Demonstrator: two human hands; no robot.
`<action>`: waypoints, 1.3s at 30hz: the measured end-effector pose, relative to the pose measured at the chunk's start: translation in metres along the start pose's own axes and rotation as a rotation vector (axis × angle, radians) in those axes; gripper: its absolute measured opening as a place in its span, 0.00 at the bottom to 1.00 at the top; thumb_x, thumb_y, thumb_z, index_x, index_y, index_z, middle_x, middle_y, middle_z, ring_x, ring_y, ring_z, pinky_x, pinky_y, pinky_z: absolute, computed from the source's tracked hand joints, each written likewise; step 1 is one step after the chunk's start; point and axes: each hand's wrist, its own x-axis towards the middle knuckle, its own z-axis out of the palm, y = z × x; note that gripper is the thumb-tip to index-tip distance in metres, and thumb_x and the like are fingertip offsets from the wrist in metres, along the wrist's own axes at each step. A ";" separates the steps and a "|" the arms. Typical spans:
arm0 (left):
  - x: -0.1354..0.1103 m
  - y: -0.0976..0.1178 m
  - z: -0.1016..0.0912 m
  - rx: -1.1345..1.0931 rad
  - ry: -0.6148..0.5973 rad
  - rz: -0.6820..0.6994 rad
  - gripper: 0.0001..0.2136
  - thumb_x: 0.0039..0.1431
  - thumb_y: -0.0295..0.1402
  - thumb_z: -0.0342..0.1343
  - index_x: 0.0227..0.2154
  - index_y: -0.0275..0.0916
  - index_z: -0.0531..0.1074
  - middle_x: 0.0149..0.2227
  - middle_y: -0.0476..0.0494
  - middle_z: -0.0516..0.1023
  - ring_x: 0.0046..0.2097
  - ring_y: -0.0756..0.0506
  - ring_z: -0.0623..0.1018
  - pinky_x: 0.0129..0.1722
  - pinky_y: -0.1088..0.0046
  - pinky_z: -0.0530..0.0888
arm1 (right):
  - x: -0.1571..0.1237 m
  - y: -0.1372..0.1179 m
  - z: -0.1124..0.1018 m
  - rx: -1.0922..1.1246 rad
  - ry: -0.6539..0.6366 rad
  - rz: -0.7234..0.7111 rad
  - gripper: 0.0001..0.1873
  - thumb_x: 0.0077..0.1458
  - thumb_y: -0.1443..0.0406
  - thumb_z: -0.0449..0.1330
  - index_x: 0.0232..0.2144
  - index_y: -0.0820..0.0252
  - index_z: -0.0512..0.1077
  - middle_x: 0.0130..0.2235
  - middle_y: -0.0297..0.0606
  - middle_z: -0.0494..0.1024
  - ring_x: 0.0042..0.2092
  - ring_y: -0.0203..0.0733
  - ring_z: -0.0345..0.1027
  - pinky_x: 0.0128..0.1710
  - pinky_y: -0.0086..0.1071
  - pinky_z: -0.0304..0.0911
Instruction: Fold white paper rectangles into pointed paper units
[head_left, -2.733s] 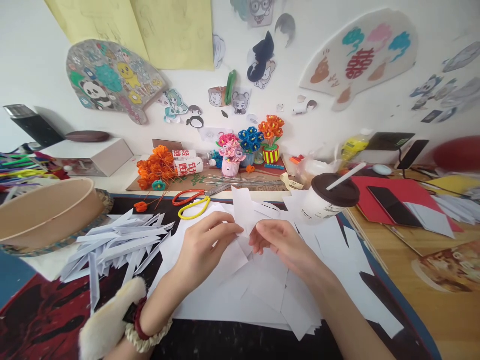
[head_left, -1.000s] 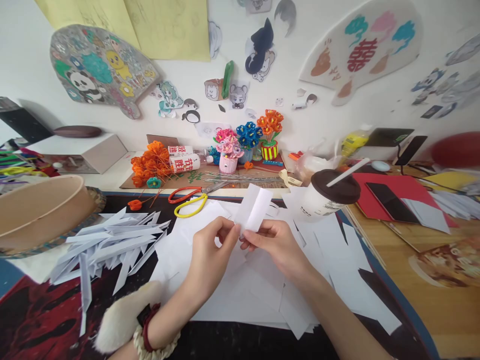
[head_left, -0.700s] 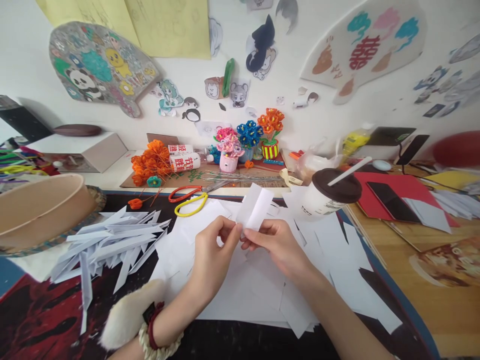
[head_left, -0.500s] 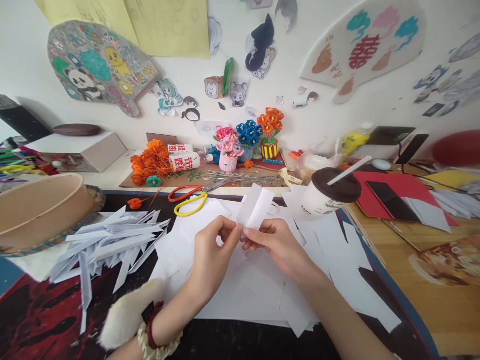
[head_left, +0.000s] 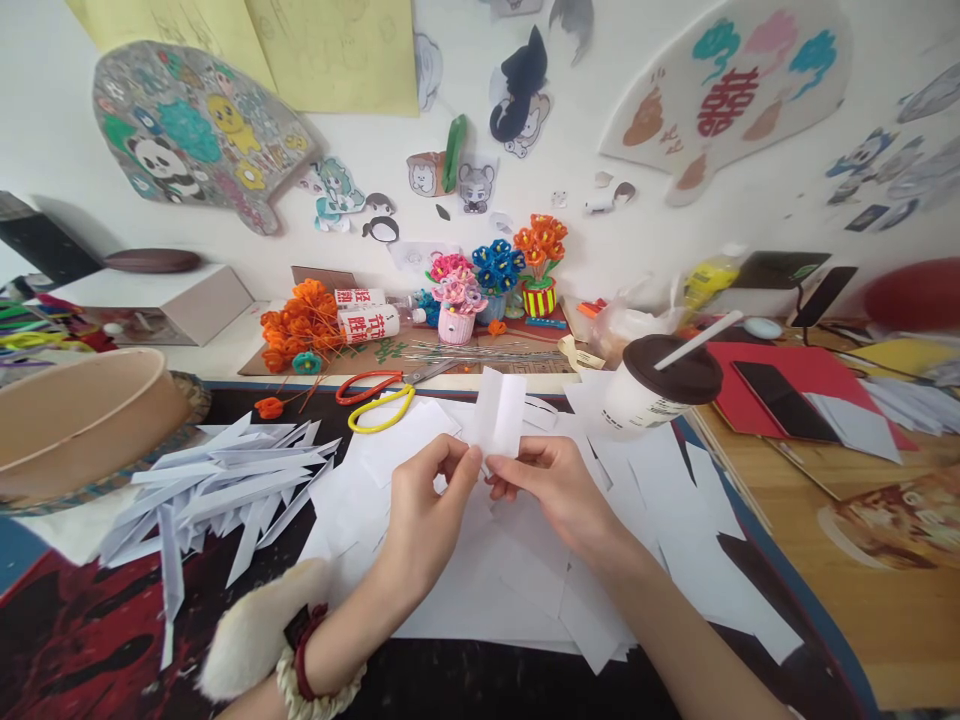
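Observation:
A small piece of white paper point(head_left: 499, 408) with an upright crease stands between my hands, held by its lower edge. My left hand point(head_left: 431, 495) pinches the lower left corner between thumb and fingers. At the lower right corner, my right hand point(head_left: 559, 495) grips the paper, thumb in front and fingers curled behind. Beneath both hands lie loose white sheets point(head_left: 495, 590), spread and overlapping. To the left is a heap of folded paper strips point(head_left: 240, 475). Scissors point(head_left: 381, 412) with one red and one yellow handle lie beyond my left hand.
A lidded cup point(head_left: 660, 385) with a straw stands at the right on the papers. A round tan container point(head_left: 82, 425) sits at the far left. Craft flowers point(head_left: 457, 295) line the back ledge. A phone point(head_left: 784, 400) rests on a red folder at right.
The held paper has turned more upright and shifted slightly left, its crease now nearly vertical. Both hands keep their pinch on its lower edge.

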 end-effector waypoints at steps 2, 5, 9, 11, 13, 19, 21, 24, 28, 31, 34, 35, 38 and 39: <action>0.001 0.000 0.000 0.001 -0.007 0.000 0.13 0.62 0.36 0.52 0.23 0.38 0.68 0.23 0.53 0.69 0.27 0.51 0.66 0.29 0.76 0.64 | 0.000 0.000 0.000 -0.005 0.001 -0.013 0.09 0.45 0.60 0.68 0.23 0.61 0.79 0.22 0.37 0.78 0.25 0.37 0.71 0.25 0.32 0.67; 0.002 0.000 -0.001 0.031 -0.003 0.007 0.14 0.63 0.37 0.51 0.23 0.37 0.68 0.22 0.52 0.68 0.27 0.51 0.66 0.29 0.75 0.63 | 0.000 0.000 -0.001 -0.018 0.001 -0.025 0.08 0.45 0.61 0.68 0.24 0.61 0.80 0.23 0.37 0.78 0.25 0.38 0.71 0.26 0.32 0.66; 0.001 0.000 -0.001 0.081 0.015 0.023 0.14 0.63 0.36 0.50 0.22 0.37 0.67 0.22 0.52 0.67 0.26 0.51 0.65 0.27 0.75 0.61 | 0.001 0.002 -0.002 -0.037 -0.006 -0.024 0.05 0.45 0.63 0.67 0.22 0.60 0.79 0.23 0.36 0.77 0.25 0.37 0.70 0.25 0.31 0.64; 0.001 0.001 -0.001 0.083 0.002 0.016 0.14 0.63 0.36 0.50 0.22 0.37 0.68 0.22 0.52 0.68 0.27 0.51 0.66 0.27 0.75 0.62 | 0.001 0.003 -0.003 -0.052 0.005 -0.025 0.04 0.45 0.65 0.66 0.21 0.60 0.79 0.22 0.34 0.76 0.24 0.35 0.68 0.24 0.30 0.61; 0.002 0.001 -0.001 0.067 -0.028 0.000 0.14 0.63 0.36 0.49 0.23 0.37 0.68 0.23 0.51 0.69 0.27 0.51 0.67 0.28 0.75 0.63 | 0.001 0.002 -0.002 -0.055 0.031 -0.030 0.05 0.45 0.67 0.66 0.20 0.59 0.78 0.21 0.33 0.75 0.24 0.34 0.65 0.24 0.29 0.58; 0.001 0.002 0.000 0.028 -0.137 -0.020 0.14 0.63 0.38 0.50 0.25 0.37 0.69 0.24 0.51 0.72 0.26 0.51 0.69 0.28 0.76 0.65 | -0.001 -0.001 -0.002 0.024 0.050 -0.065 0.07 0.45 0.68 0.64 0.18 0.58 0.76 0.20 0.30 0.72 0.26 0.33 0.60 0.26 0.29 0.54; 0.000 0.002 0.001 -0.012 -0.150 -0.039 0.14 0.63 0.39 0.51 0.25 0.37 0.69 0.24 0.50 0.72 0.26 0.51 0.70 0.27 0.76 0.66 | -0.002 -0.001 -0.002 0.029 0.049 -0.072 0.07 0.46 0.69 0.64 0.19 0.58 0.77 0.20 0.30 0.71 0.26 0.33 0.59 0.27 0.30 0.54; -0.002 0.002 0.003 -0.068 -0.141 -0.065 0.13 0.62 0.39 0.53 0.25 0.37 0.70 0.23 0.51 0.71 0.25 0.51 0.69 0.26 0.77 0.66 | -0.001 0.001 -0.002 0.027 0.072 -0.074 0.06 0.46 0.68 0.64 0.19 0.58 0.77 0.21 0.31 0.72 0.27 0.34 0.59 0.27 0.31 0.53; -0.003 0.003 0.004 -0.103 -0.118 -0.043 0.12 0.62 0.37 0.53 0.25 0.37 0.69 0.23 0.52 0.70 0.25 0.52 0.69 0.26 0.78 0.66 | -0.001 0.003 -0.001 0.066 0.058 -0.067 0.06 0.45 0.68 0.64 0.19 0.59 0.77 0.21 0.31 0.71 0.26 0.34 0.59 0.27 0.30 0.53; -0.002 0.003 0.003 -0.143 -0.126 -0.045 0.12 0.62 0.37 0.53 0.25 0.37 0.69 0.23 0.52 0.70 0.25 0.52 0.69 0.27 0.77 0.67 | 0.000 0.003 0.000 0.119 0.039 -0.056 0.07 0.45 0.68 0.64 0.17 0.58 0.75 0.20 0.30 0.70 0.25 0.33 0.57 0.26 0.30 0.52; -0.001 0.005 0.001 -0.177 -0.176 -0.053 0.13 0.63 0.37 0.51 0.27 0.36 0.71 0.25 0.50 0.72 0.27 0.52 0.71 0.30 0.76 0.69 | -0.001 0.002 0.000 0.143 0.030 -0.057 0.07 0.45 0.67 0.64 0.18 0.58 0.75 0.20 0.30 0.71 0.25 0.34 0.59 0.27 0.31 0.53; -0.001 0.005 0.001 -0.179 -0.190 -0.053 0.12 0.63 0.37 0.52 0.27 0.36 0.72 0.26 0.50 0.73 0.27 0.52 0.71 0.30 0.76 0.69 | -0.001 0.001 0.000 0.146 0.030 -0.059 0.07 0.46 0.67 0.64 0.18 0.58 0.76 0.20 0.31 0.71 0.25 0.34 0.59 0.27 0.31 0.54; -0.002 0.007 0.001 -0.157 -0.185 -0.020 0.09 0.61 0.36 0.55 0.28 0.36 0.72 0.26 0.49 0.73 0.28 0.51 0.71 0.28 0.77 0.68 | -0.001 0.000 0.000 0.114 0.054 -0.073 0.07 0.45 0.67 0.64 0.18 0.58 0.76 0.20 0.31 0.72 0.25 0.34 0.60 0.27 0.31 0.54; -0.003 0.007 0.002 -0.147 -0.168 -0.001 0.09 0.61 0.35 0.55 0.27 0.36 0.72 0.26 0.50 0.73 0.27 0.51 0.70 0.28 0.77 0.68 | -0.002 0.000 0.000 0.096 0.071 -0.082 0.07 0.45 0.67 0.65 0.18 0.58 0.76 0.20 0.31 0.72 0.25 0.35 0.59 0.27 0.31 0.55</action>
